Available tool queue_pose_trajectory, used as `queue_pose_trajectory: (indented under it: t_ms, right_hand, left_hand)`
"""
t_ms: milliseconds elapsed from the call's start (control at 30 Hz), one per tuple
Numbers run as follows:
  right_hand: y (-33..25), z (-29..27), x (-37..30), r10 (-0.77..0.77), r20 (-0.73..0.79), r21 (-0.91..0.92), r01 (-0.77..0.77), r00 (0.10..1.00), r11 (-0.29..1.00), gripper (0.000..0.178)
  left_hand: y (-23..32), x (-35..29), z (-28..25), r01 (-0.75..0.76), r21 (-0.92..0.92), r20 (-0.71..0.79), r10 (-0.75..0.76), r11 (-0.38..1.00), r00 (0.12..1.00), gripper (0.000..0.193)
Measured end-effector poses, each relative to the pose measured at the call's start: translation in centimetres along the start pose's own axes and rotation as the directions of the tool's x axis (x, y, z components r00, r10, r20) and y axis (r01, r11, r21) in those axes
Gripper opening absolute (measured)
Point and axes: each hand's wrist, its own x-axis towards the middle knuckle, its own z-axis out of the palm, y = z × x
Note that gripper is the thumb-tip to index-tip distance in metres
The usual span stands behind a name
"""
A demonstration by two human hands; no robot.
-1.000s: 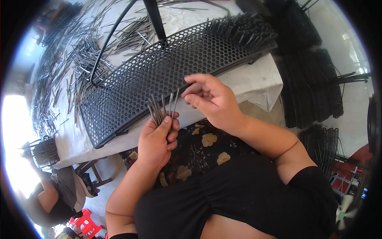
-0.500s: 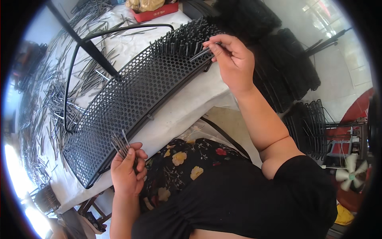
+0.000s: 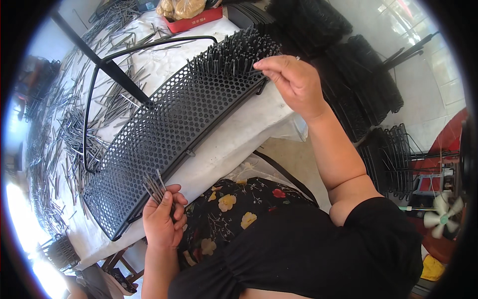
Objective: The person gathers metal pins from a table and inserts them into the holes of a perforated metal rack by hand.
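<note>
A long black perforated metal panel (image 3: 164,127) slants across the table, its round holes in close rows. Many thin dark rods (image 3: 234,52) stand upright in the holes at its far right end. Against the front edge of that cluster are the pinched fingertips of my right hand (image 3: 296,84); what they hold, if anything, is hidden. My left hand (image 3: 162,219), low by the panel's near left end, is closed round a small bundle of thin metal rods (image 3: 155,188), their ends sticking up past the thumb.
Loose rods (image 3: 79,132) lie scattered over the white-covered table (image 3: 224,144). A black post with a bent bar (image 3: 119,70) rises behind the panel. A red tray (image 3: 194,20) sits at the back. Stacked black racks (image 3: 358,84) and a small fan (image 3: 442,217) are at the right.
My right hand has turned palm-down and shifted slightly, its fingertips now at the standing rods. The thin rods that showed in it are no longer visible. My left hand keeps its bundle.
</note>
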Motion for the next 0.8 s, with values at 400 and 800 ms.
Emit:
queue_pose_trajectory:
  t_ms: [400,800]
  right_hand:
    - [-0.1,1.5,-0.8,0.332,-0.037,0.338,-0.301,0.942,0.892,0.013]
    - [0.3,1.9,-1.2,0.384,-0.138,0.23,-0.347,0.913,0.909,0.011]
  left_hand:
    - [-0.2,0.2,-0.2,0.002,0.025,0.009,-0.002,1.0,1.0,0.021]
    - [-0.2,0.0,-0.2,0.009,0.028,-0.014,-0.008,1.0,1.0,0.02]
